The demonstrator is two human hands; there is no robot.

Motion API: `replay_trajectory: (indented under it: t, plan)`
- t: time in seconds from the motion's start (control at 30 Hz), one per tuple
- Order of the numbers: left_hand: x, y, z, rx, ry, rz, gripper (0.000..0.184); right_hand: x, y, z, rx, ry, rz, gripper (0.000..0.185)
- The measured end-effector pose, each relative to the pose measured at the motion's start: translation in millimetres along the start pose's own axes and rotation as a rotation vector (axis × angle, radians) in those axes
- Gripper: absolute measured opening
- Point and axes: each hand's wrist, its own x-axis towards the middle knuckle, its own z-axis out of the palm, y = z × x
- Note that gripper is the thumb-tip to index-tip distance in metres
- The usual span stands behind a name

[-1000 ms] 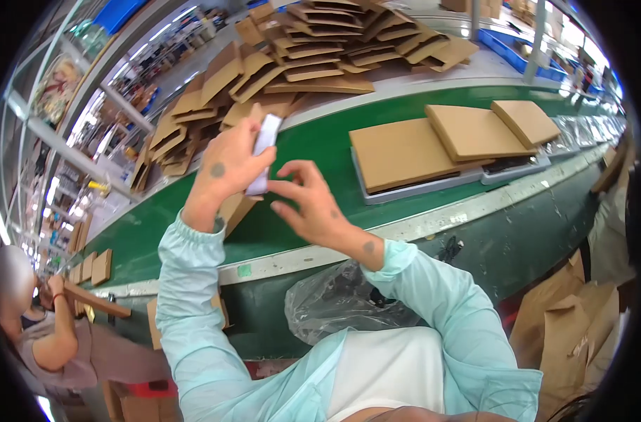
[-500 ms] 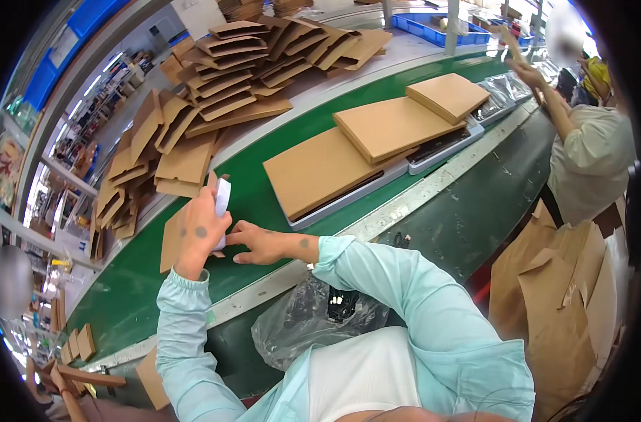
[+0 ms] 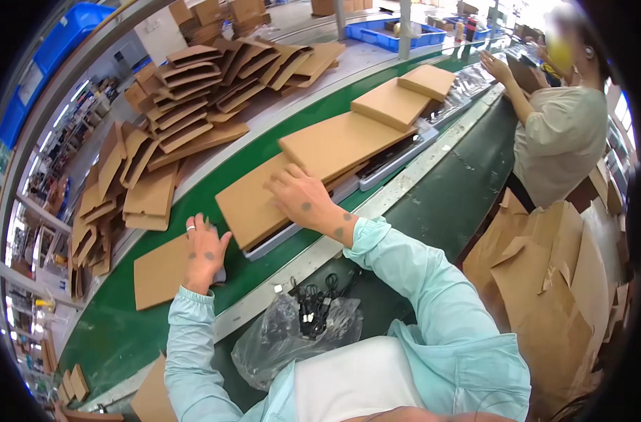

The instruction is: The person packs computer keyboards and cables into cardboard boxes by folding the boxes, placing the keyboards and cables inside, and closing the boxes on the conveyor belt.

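My left hand [image 3: 205, 257] lies open, fingers stretched out, at the right end of a flat brown cardboard box [image 3: 159, 273] on the green conveyor belt. A small grey edge shows beneath that hand. My right hand [image 3: 301, 198] rests on a larger flat cardboard box [image 3: 249, 200], its fingers apart and slightly bent, gripping nothing that I can see. This larger box sits on a grey tray [image 3: 268, 243]. Another cardboard box [image 3: 345, 144] overlaps its far end, with further boxes up the belt.
Folded open cartons [image 3: 187, 98] are heaped beyond the belt [image 3: 109, 320]. Black cables [image 3: 313, 306] lie in a clear plastic bag [image 3: 285, 344] near my body. Large brown paper-like sheets [image 3: 538, 281] stand at the right. A co-worker [image 3: 563, 141] stands farther up the line.
My hands have moved apart, the right one onto the larger box. The white curved piece by my left hand no longer shows. The boxes appear farther left as the view shifts.
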Motion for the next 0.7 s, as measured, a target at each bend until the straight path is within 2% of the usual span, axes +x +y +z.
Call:
replay_trajectory:
  t: [0.07, 0.1, 0.2, 0.23, 0.33, 0.43, 0.53, 0.63, 0.7]
  plan:
    - [22.7, 26.6, 1.7, -0.3, 0.141, -0.084, 0.053, -7.4, 25.5, 0.7, -0.279, 0.057, 0.068, 0.029]
    - [35.9, 27.5, 15.4, -0.492, -0.115, -0.243, 0.06, -14.1, 39.1, 3.4, -0.419, 0.084, 0.11, 0.027]
    - [48.3, 63.6, 7.1, -0.395, -0.222, -0.37, 0.067, -27.6, 68.0, 9.3, -0.394, 0.191, 0.151, 0.02]
    - [53.7, 63.5, 8.9, -0.424, -0.267, -0.401, 0.079, -30.2, 73.3, 4.1, -0.382, 0.204, 0.154, 0.02]
    - [51.2, 63.0, 16.7, -0.526, -0.122, -0.38, 0.082, -44.0, 83.0, -2.5, -0.324, 0.266, 0.16, 0.019]
    - [43.4, 53.4, 44.2, -0.395, -0.174, -0.527, 0.084, -54.8, 95.6, -3.1, -0.239, 0.372, 0.154, 0.018]
    - [36.5, 42.5, 62.7, -0.353, -0.115, -0.63, 0.082, -56.9, 102.2, -10.7, -0.172, 0.357, 0.195, 0.017]
    - [27.6, 33.0, 74.9, -0.809, -0.085, -0.678, 0.081, -59.1, 105.2, -13.0, -0.156, 0.363, 0.219, 0.016]
    - [29.5, 39.9, 70.5, -0.9, -0.073, -0.692, 0.08, -58.7, 108.8, -15.4, -0.134, 0.373, 0.236, 0.016]
